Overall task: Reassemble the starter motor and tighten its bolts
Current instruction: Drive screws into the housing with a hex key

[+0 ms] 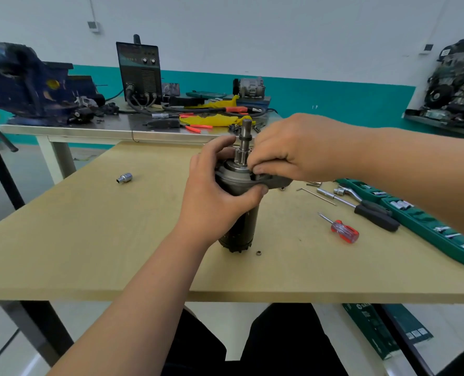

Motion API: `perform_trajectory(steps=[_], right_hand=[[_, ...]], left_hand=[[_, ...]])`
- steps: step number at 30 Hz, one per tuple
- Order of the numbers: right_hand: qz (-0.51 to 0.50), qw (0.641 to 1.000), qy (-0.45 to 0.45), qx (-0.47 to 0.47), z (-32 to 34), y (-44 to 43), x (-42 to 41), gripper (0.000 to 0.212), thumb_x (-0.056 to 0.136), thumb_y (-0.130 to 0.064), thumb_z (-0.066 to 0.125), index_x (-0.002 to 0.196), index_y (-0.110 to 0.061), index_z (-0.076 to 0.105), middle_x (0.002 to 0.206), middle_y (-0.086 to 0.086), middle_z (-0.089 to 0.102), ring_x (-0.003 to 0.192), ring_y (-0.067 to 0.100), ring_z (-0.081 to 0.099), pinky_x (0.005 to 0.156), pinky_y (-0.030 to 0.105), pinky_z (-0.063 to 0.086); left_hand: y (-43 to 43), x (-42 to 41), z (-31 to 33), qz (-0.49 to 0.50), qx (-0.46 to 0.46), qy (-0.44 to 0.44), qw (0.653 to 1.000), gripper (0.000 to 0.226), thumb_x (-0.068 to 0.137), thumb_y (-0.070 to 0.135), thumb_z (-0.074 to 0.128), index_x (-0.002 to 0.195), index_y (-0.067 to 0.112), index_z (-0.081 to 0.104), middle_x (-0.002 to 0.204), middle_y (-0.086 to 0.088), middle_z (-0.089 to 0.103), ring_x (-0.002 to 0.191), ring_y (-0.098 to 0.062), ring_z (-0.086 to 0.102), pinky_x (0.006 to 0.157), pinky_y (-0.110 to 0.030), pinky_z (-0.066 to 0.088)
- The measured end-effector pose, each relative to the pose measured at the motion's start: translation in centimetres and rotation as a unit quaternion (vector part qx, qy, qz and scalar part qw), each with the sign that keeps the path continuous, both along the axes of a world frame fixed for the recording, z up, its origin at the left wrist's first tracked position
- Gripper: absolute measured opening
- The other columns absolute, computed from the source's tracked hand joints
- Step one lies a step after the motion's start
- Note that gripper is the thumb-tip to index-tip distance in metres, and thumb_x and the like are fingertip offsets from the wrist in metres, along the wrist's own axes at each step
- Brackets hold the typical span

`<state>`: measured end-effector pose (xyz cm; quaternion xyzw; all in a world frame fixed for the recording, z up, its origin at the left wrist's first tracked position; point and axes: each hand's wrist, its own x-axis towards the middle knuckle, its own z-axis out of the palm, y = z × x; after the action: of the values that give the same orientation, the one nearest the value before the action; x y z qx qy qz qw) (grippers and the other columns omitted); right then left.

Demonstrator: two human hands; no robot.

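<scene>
The starter motor (239, 234) stands upright on the wooden table (117, 234), its splined shaft (245, 142) pointing up. My left hand (217, 191) grips the motor's upper body, thumb under the grey end flange (278, 182). My right hand (288, 150) reaches in from the right and pinches something small at the flange top beside the shaft; what it pinches is hidden by the fingers. A small nut (258, 252) lies by the motor's base.
A loose socket (124, 177) lies to the left. On the right are a red-handled screwdriver (342, 228), a hex key (316, 196), a black-handled ratchet (366, 208) and a green socket case (421, 221). Behind stands a metal bench with a blue vise (27, 85) and a welder (140, 71).
</scene>
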<state>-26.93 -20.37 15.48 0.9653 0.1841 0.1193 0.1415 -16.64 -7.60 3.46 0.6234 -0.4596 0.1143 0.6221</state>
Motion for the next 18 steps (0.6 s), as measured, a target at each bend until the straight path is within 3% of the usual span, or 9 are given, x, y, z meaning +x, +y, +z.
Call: perform_trajectory(steps=[4, 8, 12, 16, 18], right_hand=[[0.019, 0.999, -0.014, -0.023, 0.06, 0.4, 0.35, 0.022, 0.097, -0.02, 0.053, 0.1, -0.012, 0.073, 0.093, 0.006, 0.068, 0.089, 0.025, 0.062, 0.072, 0.029, 0.042], [0.038, 0.998, -0.035, -0.027, -0.12, 0.65, 0.19, 0.025, 0.094, -0.022, 0.051, 0.096, -0.011, 0.074, 0.088, 0.007, 0.068, 0.082, 0.026, 0.063, 0.067, 0.034, 0.048], [0.036, 0.999, -0.025, -0.019, -0.23, 0.75, 0.21, 0.027, 0.093, -0.025, 0.05, 0.097, -0.014, 0.074, 0.088, 0.002, 0.068, 0.081, 0.02, 0.062, 0.065, 0.028, 0.043], [0.002, 0.999, 0.014, 0.038, 0.07, 0.85, 0.47, 0.02, 0.096, -0.025, 0.055, 0.098, -0.018, 0.074, 0.084, -0.014, 0.054, 0.079, 0.003, 0.046, 0.067, 0.014, 0.031], [-0.011, 1.0, 0.014, 0.023, 0.09, 1.01, 0.44, 0.018, 0.097, -0.025, 0.056, 0.1, -0.02, 0.073, 0.086, -0.014, 0.053, 0.08, 0.002, 0.042, 0.066, 0.017, 0.031]], left_hand=[[0.36, 0.15, 0.39, -0.025, 0.002, 0.002, 1.0, 0.078, 0.061, 0.038, 0.077, 0.131, 0.036, 0.042, 0.118, 0.005, 0.06, 0.115, -0.023, 0.056, 0.096, -0.045, 0.049], [0.34, 0.38, 0.36, -0.052, -0.007, 0.009, 0.999, 0.077, 0.06, 0.033, 0.076, 0.13, 0.03, 0.044, 0.115, 0.002, 0.062, 0.11, -0.021, 0.059, 0.096, -0.041, 0.05], [0.29, 0.71, 0.27, -0.079, -0.011, 0.022, 0.997, 0.078, 0.06, 0.03, 0.077, 0.131, 0.026, 0.044, 0.116, -0.004, 0.061, 0.105, -0.015, 0.061, 0.091, -0.029, 0.051], [0.24, 0.85, 0.28, -0.098, -0.012, 0.028, 0.995, 0.079, 0.06, 0.029, 0.077, 0.132, 0.023, 0.043, 0.115, -0.004, 0.062, 0.103, -0.011, 0.062, 0.087, -0.021, 0.049], [0.27, 0.85, 0.35, -0.101, -0.013, 0.032, 0.994, 0.079, 0.06, 0.029, 0.077, 0.132, 0.023, 0.043, 0.115, -0.005, 0.062, 0.103, -0.012, 0.062, 0.087, -0.022, 0.05]])
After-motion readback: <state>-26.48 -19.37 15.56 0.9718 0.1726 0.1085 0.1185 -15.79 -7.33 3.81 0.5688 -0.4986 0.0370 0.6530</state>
